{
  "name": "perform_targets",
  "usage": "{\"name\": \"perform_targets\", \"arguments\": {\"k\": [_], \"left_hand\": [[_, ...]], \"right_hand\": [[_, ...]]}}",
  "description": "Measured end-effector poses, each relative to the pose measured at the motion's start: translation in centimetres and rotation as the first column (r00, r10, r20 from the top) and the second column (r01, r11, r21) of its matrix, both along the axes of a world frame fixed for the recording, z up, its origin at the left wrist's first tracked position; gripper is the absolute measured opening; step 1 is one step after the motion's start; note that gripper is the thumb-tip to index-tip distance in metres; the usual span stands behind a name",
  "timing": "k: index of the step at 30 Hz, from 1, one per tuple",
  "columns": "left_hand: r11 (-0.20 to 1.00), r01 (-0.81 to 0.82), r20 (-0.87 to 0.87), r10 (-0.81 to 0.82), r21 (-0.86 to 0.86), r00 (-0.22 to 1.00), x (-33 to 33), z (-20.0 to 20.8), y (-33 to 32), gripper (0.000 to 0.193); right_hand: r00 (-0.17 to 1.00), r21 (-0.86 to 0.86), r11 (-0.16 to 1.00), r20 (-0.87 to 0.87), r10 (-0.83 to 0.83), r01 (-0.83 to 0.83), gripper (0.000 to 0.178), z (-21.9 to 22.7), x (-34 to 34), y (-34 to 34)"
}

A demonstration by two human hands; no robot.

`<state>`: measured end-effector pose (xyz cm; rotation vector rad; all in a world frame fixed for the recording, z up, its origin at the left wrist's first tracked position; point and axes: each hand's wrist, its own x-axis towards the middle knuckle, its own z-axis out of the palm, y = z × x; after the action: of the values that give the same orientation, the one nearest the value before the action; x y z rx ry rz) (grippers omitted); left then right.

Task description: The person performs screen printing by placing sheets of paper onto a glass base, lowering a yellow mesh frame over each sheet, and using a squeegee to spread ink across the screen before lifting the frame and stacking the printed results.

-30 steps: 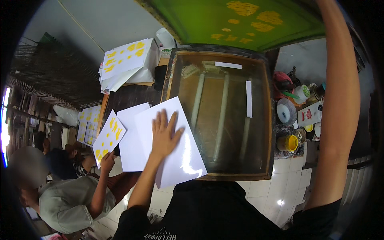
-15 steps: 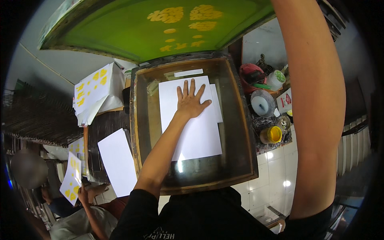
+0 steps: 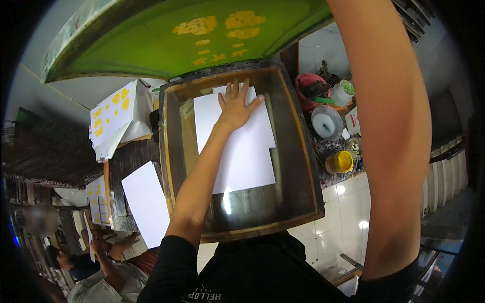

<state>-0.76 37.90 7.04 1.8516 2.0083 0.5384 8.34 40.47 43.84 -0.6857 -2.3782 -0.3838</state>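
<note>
My left hand (image 3: pixel 236 112) lies flat with fingers spread on a white sheet of paper (image 3: pixel 243 169). The fingertips reach the sheet's far edge. Beneath it is a glass-topped printing table (image 3: pixel 298 194) with a worn frame. Another white piece of paper sticks out along the sheet's right side. Above the table's far end, a green printing screen (image 3: pixel 136 43) with yellow flower-like and small patterned shapes is tilted up. My right forearm (image 3: pixel 389 131) stretches up past the screen's right end; the hand is beyond the upper edge of the picture.
On the left are a stack of yellow-printed sheets (image 3: pixel 113 113) and blank white paper (image 3: pixel 147 202). A yellow jar (image 3: pixel 339 161), a tub (image 3: pixel 326 123) and a red bowl (image 3: pixel 309 83) crowd the right side. Two people (image 3: pixel 108 280) sit at lower left, one holding a sheet.
My left hand has slid the sheet slightly away from me, covering most of the small white strip at the far end. The nearby person's printed sheet has turned edge-on. My view has shifted slightly.
</note>
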Motion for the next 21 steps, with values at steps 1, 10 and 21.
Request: {"name": "perform_targets", "arguments": {"k": [1,10,21], "left_hand": [[0.979,-0.019,0.198,-0.023,0.204,0.98,-0.2,1.8,-1.7,0.08],[0.951,-0.192,0.949,-0.193,0.244,0.248,-2.5,8.5,-28.9,0.053],[0.852,-0.027,0.72,0.423,-0.522,-0.55,0.7,-5.6,-37.0,0.029]], "right_hand": [[1.0,-0.073,0.997,-0.017,0.005,-0.007,0.036,-0.6,1.0,-1.4],[0.989,-0.426,0.903,-0.146,-0.004,-0.059,0.022,-14.8,6.2,-13.7],[0.928,-0.779,0.622,0.287,0.238,0.082,0.046,-34.4,6.9,-19.7]]}}
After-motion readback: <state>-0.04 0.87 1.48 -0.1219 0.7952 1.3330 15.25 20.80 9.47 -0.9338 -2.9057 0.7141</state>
